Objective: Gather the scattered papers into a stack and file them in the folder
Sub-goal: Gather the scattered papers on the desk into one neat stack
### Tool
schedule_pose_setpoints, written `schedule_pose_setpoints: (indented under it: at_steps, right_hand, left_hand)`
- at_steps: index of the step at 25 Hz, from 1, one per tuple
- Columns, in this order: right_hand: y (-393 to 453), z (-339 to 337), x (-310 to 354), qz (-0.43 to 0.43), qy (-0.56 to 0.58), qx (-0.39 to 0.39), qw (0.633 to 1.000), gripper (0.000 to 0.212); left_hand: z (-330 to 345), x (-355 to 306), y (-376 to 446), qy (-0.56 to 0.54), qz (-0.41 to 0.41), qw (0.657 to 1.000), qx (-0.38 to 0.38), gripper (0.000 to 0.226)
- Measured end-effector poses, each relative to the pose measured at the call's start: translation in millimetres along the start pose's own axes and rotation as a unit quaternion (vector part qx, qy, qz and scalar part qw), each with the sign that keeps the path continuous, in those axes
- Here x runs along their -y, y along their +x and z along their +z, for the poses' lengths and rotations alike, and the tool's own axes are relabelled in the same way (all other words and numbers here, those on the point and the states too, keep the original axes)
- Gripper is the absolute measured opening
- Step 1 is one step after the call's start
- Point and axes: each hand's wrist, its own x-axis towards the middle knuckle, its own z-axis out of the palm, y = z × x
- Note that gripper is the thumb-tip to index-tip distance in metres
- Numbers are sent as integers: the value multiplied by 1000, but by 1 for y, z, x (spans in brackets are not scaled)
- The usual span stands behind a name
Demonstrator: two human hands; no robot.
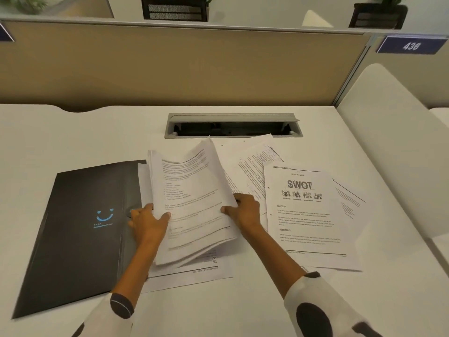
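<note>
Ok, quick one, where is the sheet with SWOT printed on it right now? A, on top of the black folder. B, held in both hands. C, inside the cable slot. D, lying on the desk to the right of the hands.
D: the SWOT sheet lies flat on the desk, right of the right hand, while both hands hold a separate bundle.

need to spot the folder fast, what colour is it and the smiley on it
The folder is black with a light blue smiley on its cover, seen in the head view.

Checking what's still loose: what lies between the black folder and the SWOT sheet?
Head view: the paper stack, held by both hands.
</note>
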Motion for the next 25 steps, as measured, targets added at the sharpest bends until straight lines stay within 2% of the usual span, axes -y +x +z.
schedule_pose_setpoints:
  at_steps: [1, 3, 5, 7, 9, 11, 14, 15, 17, 19, 20, 23, 25]
  right_hand:
    - [-1, -3, 2, 11, 38, -2, 999, 27]
    - [-4, -7, 7, 24, 105, 9, 994, 31]
    - [-8, -7, 11, 24, 152, 29, 988, 34]
    - [-14, -5, 14, 19, 174, 48, 983, 35]
    - [-21, 1, 13, 17, 185, 65, 980, 35]
    - [-29, 7, 9, 15, 196, 85, 977, 32]
    - [-36, 15, 5, 7, 205, 92, 974, 11]
    - [-37, 18, 2, 6, 164, 69, 984, 23]
    - [-41, 27, -6, -2, -8, 17, 1000, 38]
    - [-50, 38, -13, -30, -203, -1, 979, 46]
    - [-54, 43, -14, -39, -263, 4, 964, 57]
    - [-63, 61, -10, -56, -361, 28, 931, 106]
    - [-68, 70, -10, -61, -393, 32, 917, 120]
  left_hand:
    - [-7, 2, 3, -9, 1, 1000, 5, 43]
    - [-23, 5, 6, -107, -5, 993, 40, 35]
    - [-38, 5, 6, -234, -29, 967, 94, 22]
    - [-50, 10, 8, -293, -55, 944, 143, 18]
    - [-59, 19, 8, -320, -59, 929, 175, 27]
    - [-67, 30, 7, -329, -56, 926, 175, 29]
    - [-72, 43, 5, -324, -45, 932, 154, 23]
    - [-73, 49, 5, -318, -45, 936, 145, 24]
    - [-74, 59, 6, -311, -50, 941, 127, 30]
    - [-76, 71, 6, -303, -48, 946, 108, 37]
    - [-78, 76, 7, -302, -44, 948, 96, 38]
    - [-85, 87, 9, -319, -40, 945, 54, 39]
    - [-90, 91, 11, -345, -44, 937, 40, 39]
